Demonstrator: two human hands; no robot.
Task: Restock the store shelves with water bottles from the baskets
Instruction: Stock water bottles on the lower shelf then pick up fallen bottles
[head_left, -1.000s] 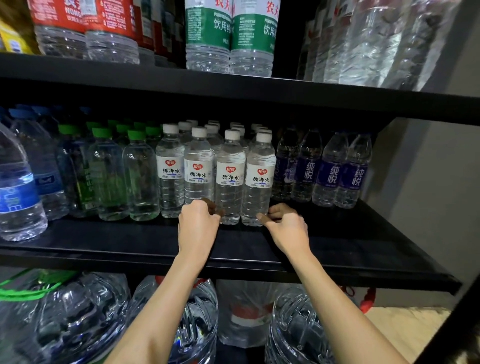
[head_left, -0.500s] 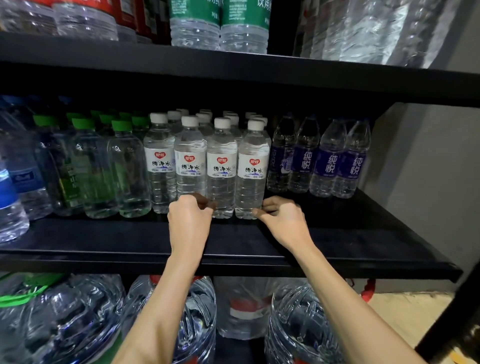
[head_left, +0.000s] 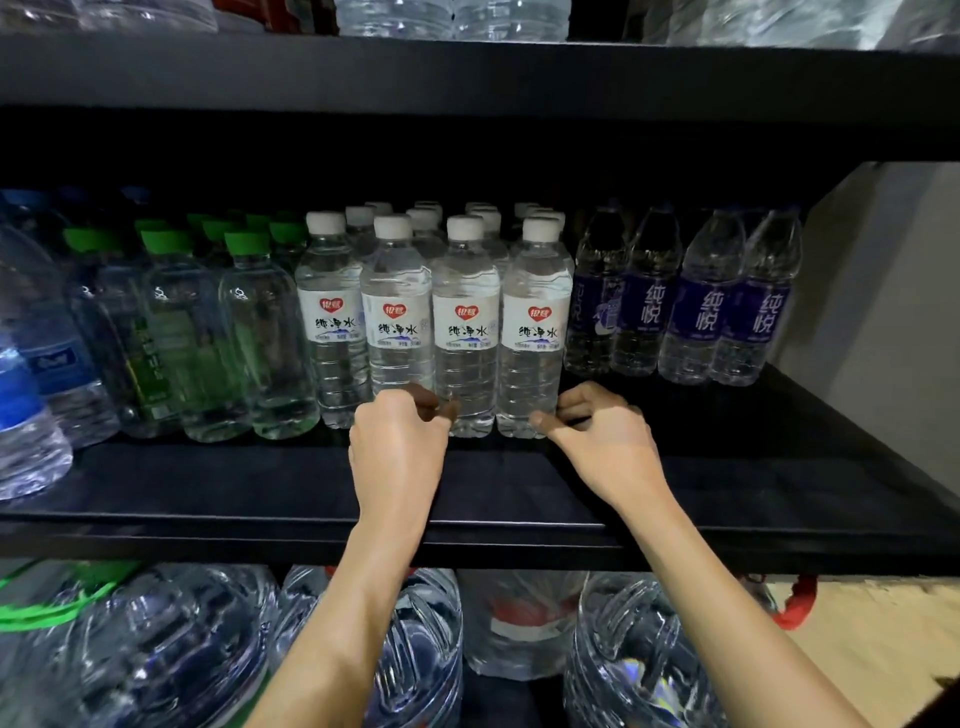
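Four white-capped water bottles with white labels stand in a front row on the black middle shelf, with more rows of the same behind. My left hand has its fingers curled at the foot of the second and third bottles, thumb against the third. My right hand pinches the base of the fourth bottle, thumb on its front and curled fingers at its right side. No basket is in view.
Green-capped bottles stand left of the white-capped rows and blue-labelled bottles to the right. A large blue-labelled bottle is at the far left. Big water jugs fill the shelf below. The upper shelf overhangs closely.
Both hands stay at the bases of the same white-capped bottles. The view has tilted down, so the top shelf's bottles have slid out of sight.
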